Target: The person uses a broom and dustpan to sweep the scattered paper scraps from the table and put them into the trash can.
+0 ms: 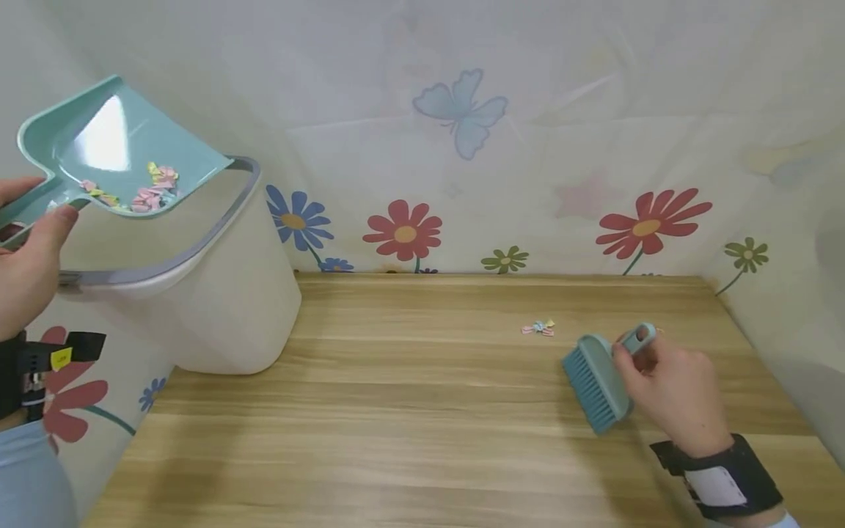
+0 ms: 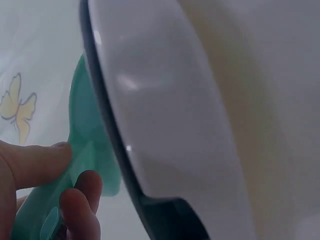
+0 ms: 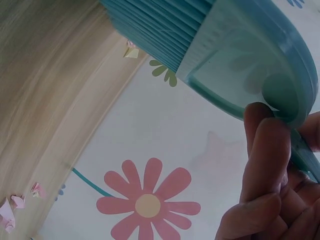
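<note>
My left hand (image 1: 33,271) grips the handle of a teal dustpan (image 1: 125,147), held tilted over the mouth of a white bin (image 1: 218,308) with a grey rim. Pink and yellow paper scraps (image 1: 155,194) lie gathered along the pan's lower side. In the left wrist view, thumb and fingers wrap the pan's handle (image 2: 37,215) beside the bin's rim. On the right, my right hand (image 1: 680,389) holds a teal hand brush (image 1: 601,381) by its handle, bristles facing left. A small pile of scraps (image 1: 539,328) lies on the table behind the brush.
The wooden table (image 1: 409,411) backs onto a pale curtain (image 1: 370,73) printed with flowers and a butterfly. More scraps (image 3: 15,205) lie near the table's edge in the right wrist view. The bin stands at the table's left edge.
</note>
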Demonstrator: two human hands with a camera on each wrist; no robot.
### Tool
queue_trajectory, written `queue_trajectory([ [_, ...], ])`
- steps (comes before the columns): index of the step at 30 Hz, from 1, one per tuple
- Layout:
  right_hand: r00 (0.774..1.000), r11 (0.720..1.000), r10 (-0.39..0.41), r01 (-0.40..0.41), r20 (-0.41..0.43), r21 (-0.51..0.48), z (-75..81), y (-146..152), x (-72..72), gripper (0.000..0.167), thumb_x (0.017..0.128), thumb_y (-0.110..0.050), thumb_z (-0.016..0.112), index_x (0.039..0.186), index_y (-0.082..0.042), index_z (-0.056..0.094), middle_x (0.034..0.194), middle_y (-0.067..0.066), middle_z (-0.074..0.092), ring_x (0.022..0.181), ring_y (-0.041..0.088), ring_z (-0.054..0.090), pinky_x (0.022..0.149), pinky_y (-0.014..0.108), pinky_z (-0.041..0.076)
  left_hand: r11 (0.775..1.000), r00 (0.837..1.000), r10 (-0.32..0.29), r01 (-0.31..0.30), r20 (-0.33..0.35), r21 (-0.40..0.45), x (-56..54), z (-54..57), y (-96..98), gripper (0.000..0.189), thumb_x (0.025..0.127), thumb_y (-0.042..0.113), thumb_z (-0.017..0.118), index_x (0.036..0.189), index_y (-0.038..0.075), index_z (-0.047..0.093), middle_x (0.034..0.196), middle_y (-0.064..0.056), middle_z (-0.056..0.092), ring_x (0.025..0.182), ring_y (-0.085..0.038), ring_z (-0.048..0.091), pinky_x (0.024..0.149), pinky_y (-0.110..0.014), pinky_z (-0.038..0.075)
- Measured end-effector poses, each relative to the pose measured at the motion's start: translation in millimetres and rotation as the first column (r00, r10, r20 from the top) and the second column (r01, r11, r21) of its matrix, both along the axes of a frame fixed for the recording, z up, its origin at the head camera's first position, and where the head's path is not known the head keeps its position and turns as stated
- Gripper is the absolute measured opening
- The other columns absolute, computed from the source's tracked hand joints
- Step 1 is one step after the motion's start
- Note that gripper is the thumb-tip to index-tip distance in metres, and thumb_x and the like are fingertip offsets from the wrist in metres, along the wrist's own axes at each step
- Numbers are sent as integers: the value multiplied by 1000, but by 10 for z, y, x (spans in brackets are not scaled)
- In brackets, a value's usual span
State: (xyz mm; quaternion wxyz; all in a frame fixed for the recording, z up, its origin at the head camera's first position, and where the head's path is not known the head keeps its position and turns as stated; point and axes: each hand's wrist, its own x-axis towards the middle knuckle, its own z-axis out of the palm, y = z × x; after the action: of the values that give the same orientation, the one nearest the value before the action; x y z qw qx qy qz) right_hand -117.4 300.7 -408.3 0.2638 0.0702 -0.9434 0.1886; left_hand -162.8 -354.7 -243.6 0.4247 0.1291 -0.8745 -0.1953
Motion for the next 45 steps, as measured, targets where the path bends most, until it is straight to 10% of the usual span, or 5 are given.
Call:
queue_trajectory([
  [5, 1000, 1000, -8, 8, 23, 0, 20, 5, 7, 16, 91, -14, 75, 91, -1, 66, 65, 17, 69, 46, 18, 59, 41, 23, 35, 1000, 1000, -1, 0, -26, -14, -33, -60, -94, 40, 108, 35, 52, 148, 39, 54, 152, 0, 57, 136, -23, 60, 112, -18, 38],
  [12, 1000, 1000, -10, 10, 26, -1, 15, 9, 21, 16, 91, -14, 74, 93, -1, 66, 67, 20, 71, 46, 22, 62, 42, 22, 36, 951, 969, -246, 236, -26, -200, -46, -20, -64, 40, 100, -3, 63, 140, 3, 62, 124, -33, 61, 87, 16, 29, 79, -5, 27],
  [22, 998, 1000, -27, 28, 54, -11, 22, 14, 12, 16, 93, -15, 73, 93, 0, 68, 65, 18, 69, 46, 20, 60, 41, 23, 34, 867, 937, -306, 347, 166, -358, -7, 51, -6, 41, 87, -17, 70, 126, -7, 68, 95, -26, 51, 78, -20, 35, 63, -12, 18],
  [40, 999, 999, -33, 33, 30, 10, 43, 9, 16, 16, 90, -15, 76, 92, -1, 68, 64, 16, 69, 47, 17, 57, 43, 23, 34, 982, 963, -174, 156, -204, -102, 173, -81, 220, 41, 105, 37, 60, 144, 23, 63, 142, -11, 64, 106, 24, 50, 88, 1, 35],
  [45, 999, 1000, -31, 31, 30, 3, 52, 6, 7, 16, 91, -15, 75, 93, -1, 69, 65, 18, 70, 47, 19, 58, 43, 23, 34, 965, 925, -255, 227, -280, -128, 303, -127, 576, 41, 102, 31, 66, 133, 5, 69, 120, -29, 70, 86, 22, 38, 76, -1, 31],
])
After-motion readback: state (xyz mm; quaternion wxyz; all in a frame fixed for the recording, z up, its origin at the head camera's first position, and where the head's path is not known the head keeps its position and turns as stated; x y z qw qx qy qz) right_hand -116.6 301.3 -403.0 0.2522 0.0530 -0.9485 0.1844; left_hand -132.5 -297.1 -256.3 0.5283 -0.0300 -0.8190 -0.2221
